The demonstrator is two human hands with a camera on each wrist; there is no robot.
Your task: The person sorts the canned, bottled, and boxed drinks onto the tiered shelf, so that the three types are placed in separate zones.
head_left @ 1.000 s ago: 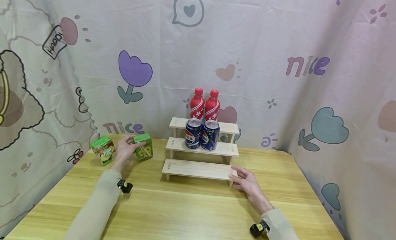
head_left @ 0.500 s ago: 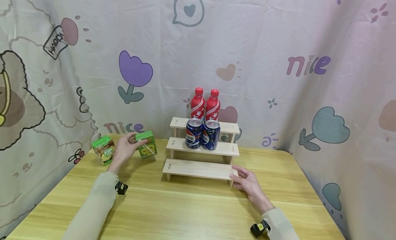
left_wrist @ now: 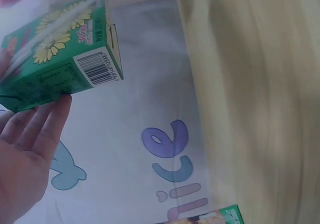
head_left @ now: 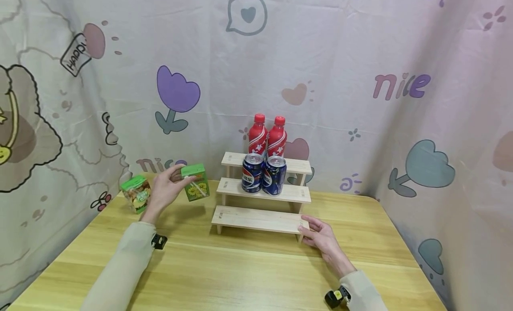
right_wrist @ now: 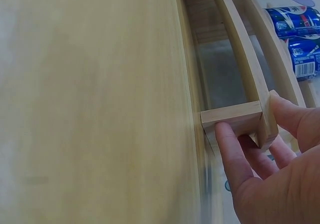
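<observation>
My left hand [head_left: 166, 189] holds a green drink carton [head_left: 197, 184] above the table, between thumb and fingers. A white straw runs across the carton's front, over yellow flowers; its barcode side shows in the left wrist view. At the right end of the lowest step of a three-step wooden shelf [head_left: 256, 218], my right hand [head_left: 320, 239] grips the board's corner. In the right wrist view the thumb lies on the board [right_wrist: 265, 109] and fingers touch the end support below it. A second green-topped carton [head_left: 136, 195] stands on the table, left of my left hand.
Two dark blue Pepsi cans [head_left: 274, 176] stand on the shelf's middle step. Behind them, two red bottles [head_left: 276, 137] stand on the top step. A patterned cloth [head_left: 336, 48] hangs behind the wooden table [head_left: 224, 275].
My left hand has lifted the carton off the table and brought it up and to the right, toward the shelf. My right hand stays on the lowest step.
</observation>
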